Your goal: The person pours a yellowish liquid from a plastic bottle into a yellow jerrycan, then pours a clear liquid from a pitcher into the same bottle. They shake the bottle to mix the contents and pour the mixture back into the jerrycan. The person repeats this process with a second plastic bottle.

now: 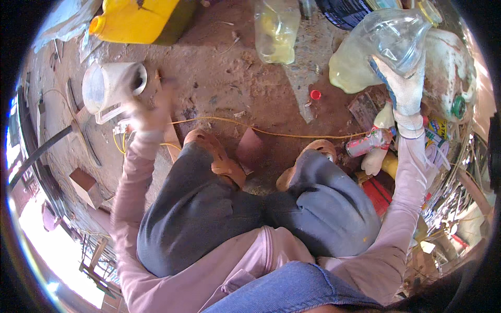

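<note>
My right hand (pixel 408 86), in a white and blue work glove, grips a large clear plastic bottle (pixel 389 39) near its side. The bottle is tilted, its yellow-ringed neck toward the upper right and pale yellowish liquid gathered at its lower left end. On the left, my left hand (pixel 148 113) is smeared by motion, so its fingers cannot be made out. Right beside it is a translucent white jug (pixel 107 86) with a handle, lying tipped over or tilted. Whether the left hand touches the jug cannot be told.
A yellow jerrycan (pixel 135 21) and another clear bottle with yellowish liquid (pixel 276 34) stand at the far side. A red cap (pixel 315 94) lies on the dirt floor. A yellow cord (pixel 250 127) crosses before my feet. A dirty white container (pixel 446 73) and a crushed can (pixel 368 143) are right.
</note>
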`<state>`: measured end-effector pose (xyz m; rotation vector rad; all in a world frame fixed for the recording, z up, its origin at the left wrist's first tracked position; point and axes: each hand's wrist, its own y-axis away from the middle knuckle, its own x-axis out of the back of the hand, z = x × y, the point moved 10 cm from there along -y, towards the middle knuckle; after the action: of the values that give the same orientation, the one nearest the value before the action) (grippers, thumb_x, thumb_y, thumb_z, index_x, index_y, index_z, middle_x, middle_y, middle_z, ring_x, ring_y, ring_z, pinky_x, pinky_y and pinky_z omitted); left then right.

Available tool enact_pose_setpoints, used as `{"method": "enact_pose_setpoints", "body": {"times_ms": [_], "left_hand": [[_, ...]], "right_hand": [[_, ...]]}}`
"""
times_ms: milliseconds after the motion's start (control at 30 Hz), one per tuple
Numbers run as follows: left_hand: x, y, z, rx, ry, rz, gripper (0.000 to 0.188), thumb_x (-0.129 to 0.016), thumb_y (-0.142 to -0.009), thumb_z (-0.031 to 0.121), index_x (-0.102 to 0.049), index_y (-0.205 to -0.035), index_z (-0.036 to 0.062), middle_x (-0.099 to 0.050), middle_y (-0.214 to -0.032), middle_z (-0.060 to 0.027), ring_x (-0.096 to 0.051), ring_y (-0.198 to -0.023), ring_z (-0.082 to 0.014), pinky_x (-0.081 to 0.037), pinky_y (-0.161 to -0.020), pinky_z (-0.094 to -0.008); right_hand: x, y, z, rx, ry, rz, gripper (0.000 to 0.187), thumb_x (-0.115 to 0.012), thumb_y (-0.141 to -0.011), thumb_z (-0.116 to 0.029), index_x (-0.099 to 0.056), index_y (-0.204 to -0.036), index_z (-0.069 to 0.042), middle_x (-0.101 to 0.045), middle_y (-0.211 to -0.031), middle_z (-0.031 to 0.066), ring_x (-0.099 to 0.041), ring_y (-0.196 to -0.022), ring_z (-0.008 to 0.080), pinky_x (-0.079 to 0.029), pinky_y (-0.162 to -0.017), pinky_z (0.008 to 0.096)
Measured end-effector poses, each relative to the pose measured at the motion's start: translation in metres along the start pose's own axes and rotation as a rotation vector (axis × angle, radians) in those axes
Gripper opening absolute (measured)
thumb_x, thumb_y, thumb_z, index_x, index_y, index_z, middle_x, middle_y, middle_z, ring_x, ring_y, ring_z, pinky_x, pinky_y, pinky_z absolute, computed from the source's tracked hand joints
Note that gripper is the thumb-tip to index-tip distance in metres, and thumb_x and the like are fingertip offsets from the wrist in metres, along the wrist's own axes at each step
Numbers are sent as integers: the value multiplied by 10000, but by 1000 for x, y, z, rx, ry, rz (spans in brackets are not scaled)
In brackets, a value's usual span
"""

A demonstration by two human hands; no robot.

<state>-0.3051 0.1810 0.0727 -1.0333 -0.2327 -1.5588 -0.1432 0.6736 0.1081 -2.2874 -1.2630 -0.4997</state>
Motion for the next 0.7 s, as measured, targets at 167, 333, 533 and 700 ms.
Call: {"method": "enact_pose_setpoints", "body": {"times_ms": [167,333,533,700], "left_hand": [[-195,64,185,-745,-7,-1077,822,-817,-771,417,-484,-1457,109,-479,-1489,-177,-519,-1305,-375,-416,-1125,-503],[-362,178,193,-893,-180,-1301,537,-568,-969,404,-462,-1493,351,-359,-1616,-61,-559,-1251,-364,-491,-1049,-526],[-396,198,176,-825,-262,-1429,393,-511,-1004,306,-558,-1393,324,-486,-1492,-129,-633,-1128,-354,-597,-880,-471],[-359,148,196,-521,-198,-1401,272,-525,-981,316,-627,-1178,159,-616,-1245,-151,-650,-1054,-387,-588,-839,-469]], "right_hand": [[21,26,42,-181,-339,159,742,-756,-809,143,-408,-1447,-8,-606,-1303,137,-652,-1125,226,-572,-984,366],[44,33,51,-86,-368,271,697,-729,-826,152,-414,-1429,-2,-607,-1299,156,-673,-1104,245,-578,-987,385],[77,25,78,-96,-462,333,750,-706,-837,156,-356,-1475,-26,-589,-1329,181,-672,-1118,267,-580,-993,394],[116,9,74,-64,-579,441,804,-798,-787,80,-379,-1459,-59,-544,-1375,112,-603,-1211,234,-530,-1036,374]]}}
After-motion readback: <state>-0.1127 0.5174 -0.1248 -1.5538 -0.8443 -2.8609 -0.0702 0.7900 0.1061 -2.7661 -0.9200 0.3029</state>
